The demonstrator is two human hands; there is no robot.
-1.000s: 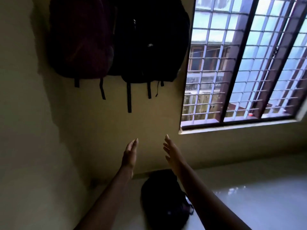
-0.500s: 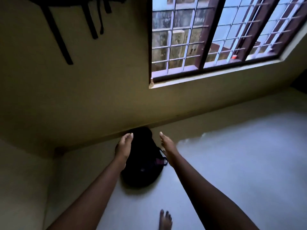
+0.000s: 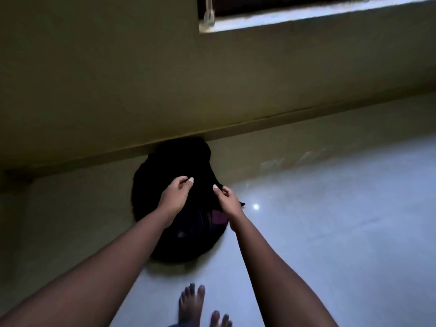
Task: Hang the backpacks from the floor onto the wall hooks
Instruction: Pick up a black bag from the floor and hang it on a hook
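A black backpack [image 3: 165, 234] lies on the pale floor with its top against the base of the wall. Both my arms reach down over it. My left hand [image 3: 175, 194] hovers at the bag's upper middle, fingers curled in toward the thumb. My right hand [image 3: 227, 200] is just to the right of it, at the bag's right edge, with thumb and forefinger close together. The dark fabric hides whether either hand has hold of the bag. A purple patch [image 3: 218, 218] shows on the bag below my right wrist. No wall hooks or hung backpacks are in view.
The olive wall [image 3: 118, 79] meets the floor along a skirting line behind the bag. A window sill [image 3: 306, 17] crosses the top right. My bare feet [image 3: 191, 305] stand on the glossy floor [image 3: 330, 232] just in front of the bag.
The view has tilted down from the hung backpacks and window to the floor. Both hands have dropped onto the black backpack, and their fingers have curled from flat to half closed.
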